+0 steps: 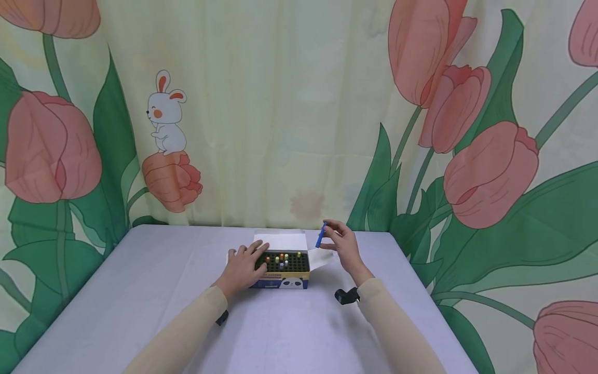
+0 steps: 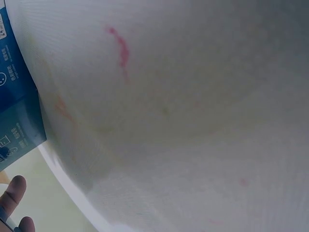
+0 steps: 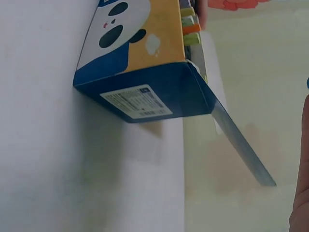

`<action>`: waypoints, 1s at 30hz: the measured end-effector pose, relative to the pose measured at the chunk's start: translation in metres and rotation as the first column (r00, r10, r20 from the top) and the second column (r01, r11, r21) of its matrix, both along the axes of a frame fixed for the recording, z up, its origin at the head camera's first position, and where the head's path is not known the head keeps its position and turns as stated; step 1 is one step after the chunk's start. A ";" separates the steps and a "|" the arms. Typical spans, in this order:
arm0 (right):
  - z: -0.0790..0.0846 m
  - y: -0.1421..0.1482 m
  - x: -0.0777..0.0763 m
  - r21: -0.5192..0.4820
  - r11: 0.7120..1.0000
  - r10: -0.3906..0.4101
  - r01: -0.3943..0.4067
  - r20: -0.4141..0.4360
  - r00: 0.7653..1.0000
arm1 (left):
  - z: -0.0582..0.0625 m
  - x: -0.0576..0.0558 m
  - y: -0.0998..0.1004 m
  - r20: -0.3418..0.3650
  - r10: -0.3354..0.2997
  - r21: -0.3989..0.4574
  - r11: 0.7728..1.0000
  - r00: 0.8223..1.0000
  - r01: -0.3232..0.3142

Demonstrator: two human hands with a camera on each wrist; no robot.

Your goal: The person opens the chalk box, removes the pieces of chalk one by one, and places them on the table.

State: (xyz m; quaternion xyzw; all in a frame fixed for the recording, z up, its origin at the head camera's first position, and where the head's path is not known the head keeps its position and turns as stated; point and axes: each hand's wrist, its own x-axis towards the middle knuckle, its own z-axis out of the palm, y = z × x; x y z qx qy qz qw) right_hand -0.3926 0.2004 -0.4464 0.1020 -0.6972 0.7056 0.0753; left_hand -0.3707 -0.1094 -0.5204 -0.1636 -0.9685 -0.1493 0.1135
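In the head view, my right hand pinches a slim blue marker between thumb and fingertips, tilted, to the right of the open box and above its level. The box has a panda on its yellow and blue front. Its black holder has rows of holes, with several coloured markers standing in them. My left hand rests on the box's left end, fingers spread over the top. Two of its fingertips show at the lower left of the left wrist view.
The raised white lid stands behind the holder, and a side flap sticks out to the right. A white cloth covers the table, with coloured stains on it. A tulip-patterned curtain hangs behind the far edge.
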 end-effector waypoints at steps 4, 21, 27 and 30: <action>0.001 0.012 0.000 -0.024 0.999 -0.039 0.039 -0.004 0.999 | -0.001 0.000 -0.001 -0.006 0.001 0.000 1.000 1.000 -0.001; -0.015 0.073 0.005 0.134 0.983 -0.135 0.127 0.057 0.989 | 0.001 -0.001 -0.001 0.001 0.003 0.009 1.000 1.000 -0.003; -0.029 0.090 0.007 0.279 0.948 -0.181 0.152 0.082 0.980 | -0.001 -0.002 0.000 0.013 0.005 0.015 1.000 1.000 -0.005; -0.036 0.095 0.006 0.350 0.927 -0.183 0.136 0.104 0.978 | -0.002 -0.003 0.000 0.005 0.011 0.011 1.000 1.000 -0.011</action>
